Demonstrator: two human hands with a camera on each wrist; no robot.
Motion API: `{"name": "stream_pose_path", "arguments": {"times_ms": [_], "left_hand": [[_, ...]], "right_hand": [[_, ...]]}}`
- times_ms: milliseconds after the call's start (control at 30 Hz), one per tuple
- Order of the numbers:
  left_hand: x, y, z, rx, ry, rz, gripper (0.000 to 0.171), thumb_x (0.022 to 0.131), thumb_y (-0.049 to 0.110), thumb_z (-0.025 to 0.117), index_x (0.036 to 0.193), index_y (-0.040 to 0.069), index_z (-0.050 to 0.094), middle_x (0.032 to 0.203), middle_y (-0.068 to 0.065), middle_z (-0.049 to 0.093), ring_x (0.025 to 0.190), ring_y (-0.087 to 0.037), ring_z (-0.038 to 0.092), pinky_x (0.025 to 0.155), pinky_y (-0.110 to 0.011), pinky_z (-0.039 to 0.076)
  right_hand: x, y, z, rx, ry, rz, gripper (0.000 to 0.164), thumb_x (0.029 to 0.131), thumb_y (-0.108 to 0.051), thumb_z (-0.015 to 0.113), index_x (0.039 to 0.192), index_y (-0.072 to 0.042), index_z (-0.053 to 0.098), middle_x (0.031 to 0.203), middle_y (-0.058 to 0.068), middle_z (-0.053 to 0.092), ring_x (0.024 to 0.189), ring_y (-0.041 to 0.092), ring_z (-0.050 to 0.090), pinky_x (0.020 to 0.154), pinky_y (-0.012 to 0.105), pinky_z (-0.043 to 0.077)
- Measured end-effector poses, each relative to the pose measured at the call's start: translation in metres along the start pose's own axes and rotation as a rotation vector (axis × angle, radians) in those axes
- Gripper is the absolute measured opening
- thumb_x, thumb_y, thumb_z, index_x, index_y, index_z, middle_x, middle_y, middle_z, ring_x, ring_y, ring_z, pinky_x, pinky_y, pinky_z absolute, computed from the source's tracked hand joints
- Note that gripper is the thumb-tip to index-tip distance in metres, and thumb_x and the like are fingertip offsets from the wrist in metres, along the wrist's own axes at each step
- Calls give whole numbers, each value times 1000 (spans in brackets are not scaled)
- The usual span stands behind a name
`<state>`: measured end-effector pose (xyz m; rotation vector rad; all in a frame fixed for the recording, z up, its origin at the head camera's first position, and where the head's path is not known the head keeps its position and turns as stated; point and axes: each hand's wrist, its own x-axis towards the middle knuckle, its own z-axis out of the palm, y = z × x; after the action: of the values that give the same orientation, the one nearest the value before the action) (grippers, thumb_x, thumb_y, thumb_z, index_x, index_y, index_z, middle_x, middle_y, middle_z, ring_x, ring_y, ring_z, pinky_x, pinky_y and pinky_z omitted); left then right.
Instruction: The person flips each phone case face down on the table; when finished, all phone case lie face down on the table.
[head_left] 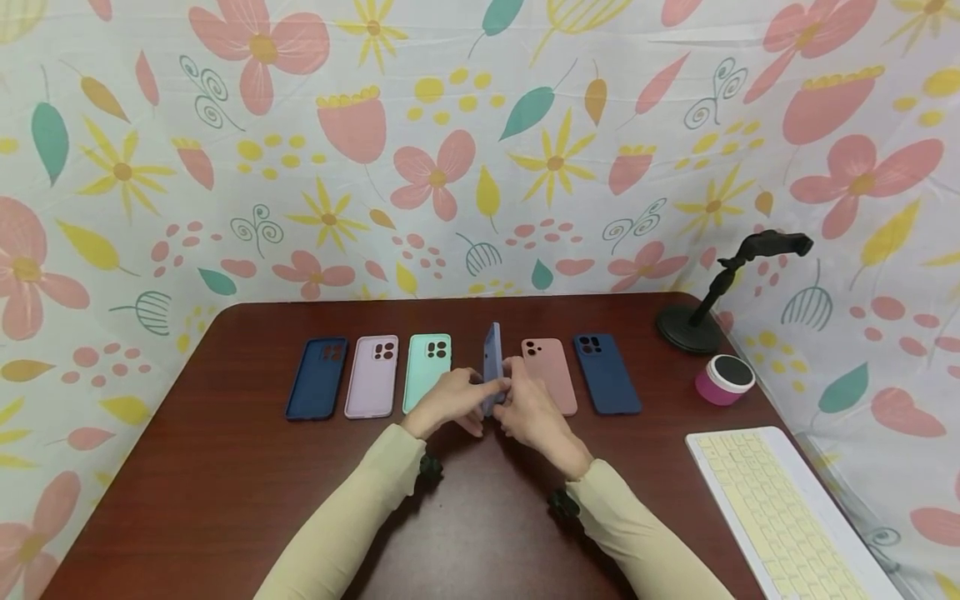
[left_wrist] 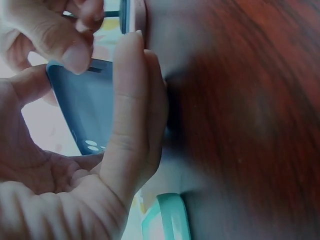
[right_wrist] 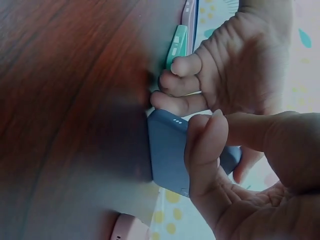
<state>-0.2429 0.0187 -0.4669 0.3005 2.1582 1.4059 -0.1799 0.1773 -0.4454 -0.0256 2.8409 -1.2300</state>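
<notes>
A blue-grey phone case (head_left: 492, 357) stands upright on its edge in the middle of the row, its open inner side facing left. My left hand (head_left: 452, 398) grips it from the left, with fingers along both long edges in the left wrist view. From the right, my right hand (head_left: 534, 412) pinches its near end, thumb at the rim. Small holes show in that end (right_wrist: 167, 145) in the right wrist view. Left of the hands lies a mint case (head_left: 427, 362); to their right lies a pink case (head_left: 551, 375).
Farther left lie a lilac case (head_left: 371, 379) and a dark blue case (head_left: 315, 383). Another blue case (head_left: 607, 375) lies to the right. Beyond it are a black stand (head_left: 690, 329), a pink-and-white jar (head_left: 723, 382) and a keyboard (head_left: 780, 508). A patterned cloth hangs behind the table (head_left: 187, 483).
</notes>
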Motion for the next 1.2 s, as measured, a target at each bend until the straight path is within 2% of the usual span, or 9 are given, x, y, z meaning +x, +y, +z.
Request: {"name": "stream_pose_path", "arguments": {"times_ms": [167, 333, 367, 500, 700, 967, 1200], "left_hand": [[-3, 4, -7, -54, -31, -60, 81, 101, 57, 72, 145, -9, 54, 87, -20, 79, 57, -17, 74, 63, -37, 68], [-6, 9, -13, -70, 25, -51, 75, 102, 45, 77, 148, -8, 52, 89, -21, 79, 56, -16, 72, 62, -35, 67], [-7, 10, -14, -73, 41, -43, 72, 102, 42, 78, 148, -8, 53, 88, -21, 79, 56, -15, 72, 62, -34, 67], [-9, 13, -16, -85, 95, -3, 57, 101, 28, 81, 141, -6, 59, 83, -17, 77, 55, -13, 70, 61, -34, 67], [-16, 17, -23, -96, 129, 47, 43, 98, 9, 82, 134, -4, 62, 84, -9, 69, 56, -14, 69, 62, -37, 68], [-21, 15, -28, -125, 133, 30, 37, 98, 4, 80, 131, -1, 63, 87, -11, 70, 56, -16, 69, 65, -40, 69], [-22, 12, -29, -128, 134, 36, 36, 98, 2, 80, 130, -2, 63, 85, -10, 68, 55, -15, 70, 66, -42, 69]], "right_hand": [[8, 11, 4, 19, -44, -38, 73, 94, 2, 76, 156, 6, 38, 80, 9, 68, 53, 13, 67, 52, 28, 56], [15, 17, 9, 64, -103, -16, 77, 96, 0, 78, 160, 6, 36, 82, 9, 69, 57, 15, 68, 56, 29, 59], [14, 12, 8, 75, -112, 12, 76, 96, 1, 79, 160, 5, 38, 82, 10, 69, 58, 16, 69, 57, 30, 61], [18, 15, 12, 71, -140, 21, 74, 96, 0, 80, 159, 5, 41, 83, 11, 71, 58, 16, 69, 57, 29, 61], [19, 16, 14, 52, -174, 34, 73, 96, -5, 82, 157, 6, 44, 84, 10, 73, 58, 16, 69, 57, 29, 60], [20, 16, 14, 31, -197, 61, 77, 97, -7, 82, 160, 8, 42, 82, 9, 74, 59, 15, 70, 59, 29, 59], [20, 16, 12, 0, -200, 68, 77, 97, -7, 82, 160, 10, 42, 81, 9, 74, 59, 15, 70, 59, 29, 60]]}}
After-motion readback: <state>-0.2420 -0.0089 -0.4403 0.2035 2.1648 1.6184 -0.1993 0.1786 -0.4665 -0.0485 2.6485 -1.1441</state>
